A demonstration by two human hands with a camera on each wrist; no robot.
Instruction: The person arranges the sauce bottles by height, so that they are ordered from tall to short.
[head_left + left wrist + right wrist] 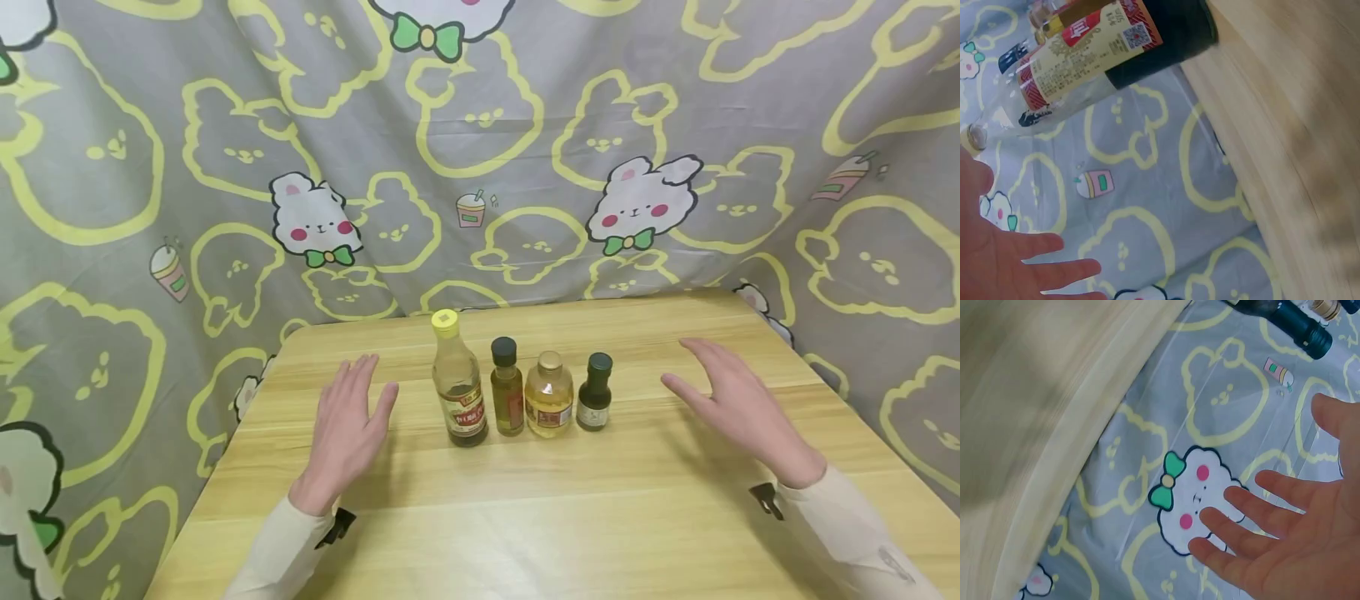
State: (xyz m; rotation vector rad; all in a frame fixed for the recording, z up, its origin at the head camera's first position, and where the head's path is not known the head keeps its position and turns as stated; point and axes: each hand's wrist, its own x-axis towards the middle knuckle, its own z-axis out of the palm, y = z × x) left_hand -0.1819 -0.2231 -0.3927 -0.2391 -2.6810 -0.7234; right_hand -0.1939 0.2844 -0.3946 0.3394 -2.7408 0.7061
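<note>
A row of bottles stands upright mid-table. Leftmost is a tall clear bottle (461, 392) with a yellow cap and dark liquid in its lower part. To its right come a slim bottle (507, 393) with a black cap, a round bottle (550, 398) of pale yellow liquid, and a small dark bottle (595, 396) with a green cap. My left hand (348, 429) hovers left of the tall bottle, fingers extended and thumb apart, holding nothing. Off to the right of the small dark bottle, my right hand (746, 408) is held with spread fingers and an empty palm.
The bottles share a light wooden table (510, 525). Behind it and along both sides hangs a grey curtain (517, 108) with yellow outlines and white cartoon animals. A small black clip (337, 527) shows at the left sleeve, another black clip (767, 501) at the right.
</note>
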